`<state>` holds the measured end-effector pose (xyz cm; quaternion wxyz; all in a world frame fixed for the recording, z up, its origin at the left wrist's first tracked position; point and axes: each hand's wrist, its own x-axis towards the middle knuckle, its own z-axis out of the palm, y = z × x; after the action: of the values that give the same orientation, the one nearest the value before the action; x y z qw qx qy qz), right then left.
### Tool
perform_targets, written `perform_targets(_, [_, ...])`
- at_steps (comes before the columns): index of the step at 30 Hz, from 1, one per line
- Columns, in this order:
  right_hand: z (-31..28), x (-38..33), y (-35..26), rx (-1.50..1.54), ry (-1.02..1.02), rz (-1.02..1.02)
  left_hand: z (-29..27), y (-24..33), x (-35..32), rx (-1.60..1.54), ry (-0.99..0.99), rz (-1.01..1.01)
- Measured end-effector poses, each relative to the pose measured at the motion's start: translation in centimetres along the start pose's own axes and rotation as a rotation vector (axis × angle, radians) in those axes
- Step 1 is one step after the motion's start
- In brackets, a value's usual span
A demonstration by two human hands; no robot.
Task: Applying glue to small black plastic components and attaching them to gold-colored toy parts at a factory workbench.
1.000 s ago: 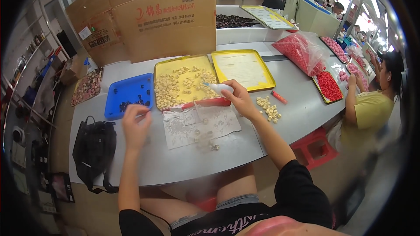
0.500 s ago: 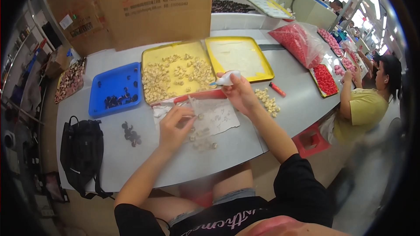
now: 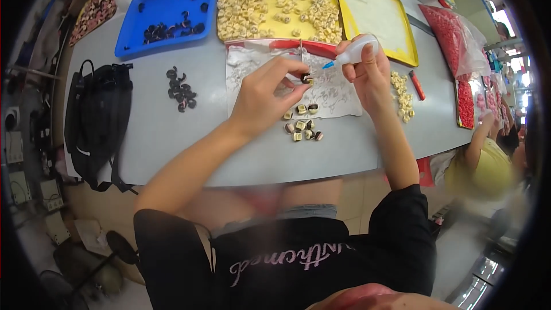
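Observation:
Between the fingertips of my left hand [image 3: 265, 93] is a small black-and-cream piece [image 3: 308, 80], pinched over a stained white cloth or paper sheet [image 3: 338, 95]. My right hand [image 3: 370, 77] is closed round a white squeeze bottle [image 3: 363, 50], whose blue nozzle [image 3: 328, 65] points down toward the pinched piece, a little apart from it. Below the hands, several small cream-and-black pieces [image 3: 301, 126] lie near the sheet's front edge. Left of the sheet rests a loose pile of black curved pieces [image 3: 181, 90]. A pile of cream pieces [image 3: 402, 96] sits to the right.
At the back stand a blue tray [image 3: 166, 8] with black pieces, a yellow tray [image 3: 275, 3] full of cream pieces, and a yellow-rimmed tray [image 3: 373, 11]. A black bag [image 3: 97, 115] lies left. Right are a red tube [image 3: 417, 85], a bag of red pieces [image 3: 445, 34] and a co-worker [image 3: 479, 163].
The view has tilted down toward the table. My left hand has come closer to the bottle's nozzle, and the piece in its pinch now shows clearly. The bottle stays in my right hand.

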<state>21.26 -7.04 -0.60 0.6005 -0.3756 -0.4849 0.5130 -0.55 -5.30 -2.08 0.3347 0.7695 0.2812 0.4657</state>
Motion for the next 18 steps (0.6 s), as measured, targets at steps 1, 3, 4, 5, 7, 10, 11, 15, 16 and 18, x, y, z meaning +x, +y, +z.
perform_targets(1, [0.16,-0.02,0.10,0.004,0.000,0.011,-0.03,-0.15,-0.12,0.001,-0.001,-0.012])
perform_targets(3, [0.39,-0.15,0.22,-0.037,-0.036,0.007,0.05,-0.34,-0.35,-0.001,0.022,0.025])
perform_targets(4, [0.49,-0.16,0.22,-0.035,-0.035,0.012,-0.03,-0.36,-0.40,-0.001,0.021,0.019])
perform_targets(5, [0.58,-0.17,0.20,-0.045,-0.057,0.008,-0.15,-0.35,-0.45,0.031,0.015,0.033])
perform_targets(7, [0.69,-0.26,0.13,-0.054,-0.077,0.007,-0.17,-0.32,-0.42,0.062,0.007,0.045])
perform_targets(10, [0.73,-0.36,0.01,-0.086,-0.082,-0.005,-0.03,-0.29,-0.22,0.062,0.007,0.050])
perform_targets(11, [0.69,-0.29,-0.02,-0.105,-0.088,-0.010,-0.03,-0.31,-0.11,0.062,0.008,0.052])
perform_targets(15, [0.70,-0.08,-0.05,-0.147,-0.094,-0.020,-0.15,-0.30,0.02,0.068,0.002,0.053])
perform_targets(16, [0.75,-0.12,-0.06,-0.147,-0.094,-0.018,-0.15,-0.30,-0.04,0.068,0.002,0.051])
perform_targets(18, [0.85,-0.14,-0.09,-0.132,-0.089,-0.007,-0.17,-0.31,-0.08,0.075,-0.003,0.053])
